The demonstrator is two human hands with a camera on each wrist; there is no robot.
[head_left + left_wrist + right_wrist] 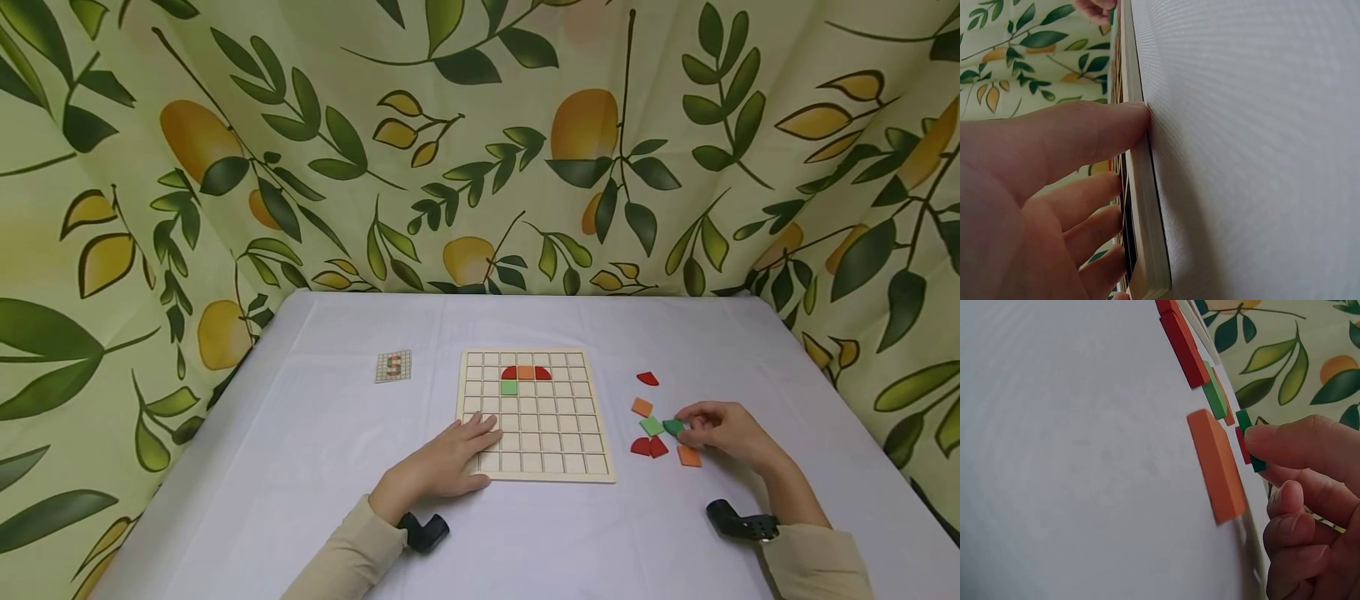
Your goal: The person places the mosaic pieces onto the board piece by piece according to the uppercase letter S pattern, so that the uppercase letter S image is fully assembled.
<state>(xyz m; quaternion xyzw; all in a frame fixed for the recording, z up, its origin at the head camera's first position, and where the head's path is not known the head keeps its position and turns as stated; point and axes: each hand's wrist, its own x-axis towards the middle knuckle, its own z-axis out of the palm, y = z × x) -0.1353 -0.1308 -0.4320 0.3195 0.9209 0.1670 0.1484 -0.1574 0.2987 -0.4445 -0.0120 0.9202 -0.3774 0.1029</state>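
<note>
A square wooden grid board (551, 417) lies on the white table. Two red quarter-round tiles flank an orange square tile (526, 372) near its top, with a light green square tile (509, 387) below the left red one. My left hand (450, 458) rests on the board's lower left corner, fingers stretched over the cells and thumb at the near edge (1147, 219). Right of the board, my right hand (726, 432) pinches a dark green tile (1251, 440) between thumb and finger. Beside it lie an orange square tile (1216, 465), a light green tile (652, 427) and red tiles (649, 447).
A small pattern card (393, 366) lies left of the board. Farther back on the right are another red tile (648, 378) and an orange tile (642, 407). A leaf-patterned curtain (480, 167) hangs behind the white tablecloth (300, 417). Dark wrist devices (738, 522) sit at both cuffs.
</note>
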